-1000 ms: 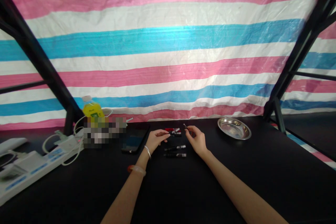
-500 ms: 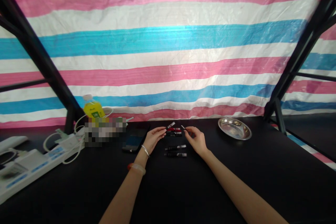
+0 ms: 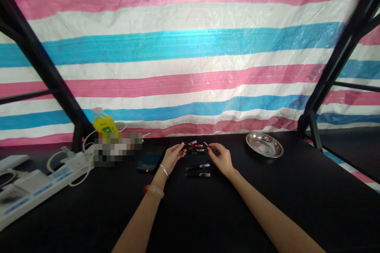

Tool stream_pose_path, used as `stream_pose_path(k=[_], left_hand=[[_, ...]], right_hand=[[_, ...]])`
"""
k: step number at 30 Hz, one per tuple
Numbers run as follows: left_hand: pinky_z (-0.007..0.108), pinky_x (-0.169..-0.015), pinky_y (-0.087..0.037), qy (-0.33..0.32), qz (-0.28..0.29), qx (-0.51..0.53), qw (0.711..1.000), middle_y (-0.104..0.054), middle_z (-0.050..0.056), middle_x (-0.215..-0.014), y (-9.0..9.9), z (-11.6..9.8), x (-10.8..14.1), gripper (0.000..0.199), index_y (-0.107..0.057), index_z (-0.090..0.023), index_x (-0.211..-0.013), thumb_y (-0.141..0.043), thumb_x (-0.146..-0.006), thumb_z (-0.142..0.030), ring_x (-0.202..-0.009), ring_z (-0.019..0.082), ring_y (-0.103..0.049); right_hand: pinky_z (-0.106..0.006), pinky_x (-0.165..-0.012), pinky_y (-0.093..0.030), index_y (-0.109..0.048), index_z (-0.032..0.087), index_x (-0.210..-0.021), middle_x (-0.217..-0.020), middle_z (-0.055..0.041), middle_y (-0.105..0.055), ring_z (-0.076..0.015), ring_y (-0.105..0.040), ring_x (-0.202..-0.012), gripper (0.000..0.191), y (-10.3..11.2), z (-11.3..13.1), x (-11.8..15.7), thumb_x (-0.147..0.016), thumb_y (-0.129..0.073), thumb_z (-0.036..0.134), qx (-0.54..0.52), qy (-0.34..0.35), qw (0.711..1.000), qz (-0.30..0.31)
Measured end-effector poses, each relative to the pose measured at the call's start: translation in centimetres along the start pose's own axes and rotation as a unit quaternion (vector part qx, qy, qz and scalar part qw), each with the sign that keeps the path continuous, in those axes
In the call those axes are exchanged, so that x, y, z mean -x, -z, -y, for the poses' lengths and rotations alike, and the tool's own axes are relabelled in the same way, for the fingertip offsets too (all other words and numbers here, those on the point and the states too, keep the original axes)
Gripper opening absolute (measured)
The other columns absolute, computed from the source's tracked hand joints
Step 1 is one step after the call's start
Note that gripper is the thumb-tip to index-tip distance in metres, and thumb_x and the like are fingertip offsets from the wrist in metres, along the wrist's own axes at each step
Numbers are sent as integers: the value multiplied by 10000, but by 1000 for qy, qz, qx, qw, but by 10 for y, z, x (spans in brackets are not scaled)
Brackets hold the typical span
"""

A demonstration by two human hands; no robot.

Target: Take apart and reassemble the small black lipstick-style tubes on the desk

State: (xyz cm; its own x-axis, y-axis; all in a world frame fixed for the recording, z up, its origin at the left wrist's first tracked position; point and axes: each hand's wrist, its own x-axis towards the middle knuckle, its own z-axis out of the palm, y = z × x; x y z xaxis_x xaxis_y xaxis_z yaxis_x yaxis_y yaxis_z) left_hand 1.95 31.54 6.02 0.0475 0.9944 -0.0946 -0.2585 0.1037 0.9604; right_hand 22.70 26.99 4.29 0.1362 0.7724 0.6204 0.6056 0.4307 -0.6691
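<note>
Between the fingers of my left hand (image 3: 174, 155) is a black marker (image 3: 190, 143), its pale printed end pointing right and up. My right hand (image 3: 221, 158) pinches a small dark piece with a light tip (image 3: 206, 144); it looks like a marker cap, but it is too small to be sure. Below the held marker, a red marker (image 3: 197, 146) and a black one (image 3: 196, 151) lie close together on the black table. Two more black markers, an upper one (image 3: 198, 167) and a lower one (image 3: 198, 174), lie between my wrists, nearer to me.
A shiny metal dish (image 3: 264, 145) stands on the right. To the left are a dark phone (image 3: 151, 158), a bottle of yellow liquid (image 3: 105, 123) and a white power strip (image 3: 35, 193) with cables. Black metal posts frame a striped sheet (image 3: 190, 55) behind the table.
The marker in my left hand has tipped to a flatter angle and my left fingers have shifted on it. My right hand keeps its pinch almost unmoved.
</note>
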Motion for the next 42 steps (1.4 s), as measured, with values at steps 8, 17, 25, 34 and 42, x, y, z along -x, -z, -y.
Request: stream_pose_path(k=[8,17,25,34,42], left_hand=[[211,-508,-439,-12,6,-24,1000,-587,-11,-537,-2,-3,3,439,-665,-111,-714,-794,-499,-471,-495,74,-536],[194,-518,-414,0,6,-6,1000,-572,-21,-534,-3,-7,6,451,-683,-106,-742,-802,-486,-458,-503,57,-512],[190,-513,-406,2,8,15,1000,-567,-19,-523,-1,-5,3,438,-703,-103,-744,-814,-480,-435,-495,52,-499],[178,-524,-395,-9,32,1,999,-579,-9,-538,0,-1,2,403,-719,-108,-755,-799,-527,-431,-514,51,-493],[179,-537,-391,-10,37,-1,999,-579,-7,-533,-1,-2,3,399,-724,-108,-761,-795,-538,-432,-522,53,-492]], right_hand=[[-270,-588,-474,-669,226,-853,-781,-26,-678,-148,-574,-620,213,0,1,-1,-822,-513,369,2,11,1000,1],[-268,-588,-461,-673,235,-868,-772,-20,-673,-151,-561,-620,205,2,4,-1,-818,-519,361,0,9,1000,20],[-254,-601,-470,-687,230,-864,-742,-14,-655,-136,-560,-599,189,3,5,0,-807,-542,339,13,22,999,25],[-239,-580,-455,-698,225,-897,-745,-19,-671,-136,-562,-607,185,2,3,1,-815,-554,307,21,51,998,39],[-252,-583,-467,-704,228,-898,-754,-23,-682,-148,-564,-619,172,2,4,1,-816,-565,290,30,59,997,41]])
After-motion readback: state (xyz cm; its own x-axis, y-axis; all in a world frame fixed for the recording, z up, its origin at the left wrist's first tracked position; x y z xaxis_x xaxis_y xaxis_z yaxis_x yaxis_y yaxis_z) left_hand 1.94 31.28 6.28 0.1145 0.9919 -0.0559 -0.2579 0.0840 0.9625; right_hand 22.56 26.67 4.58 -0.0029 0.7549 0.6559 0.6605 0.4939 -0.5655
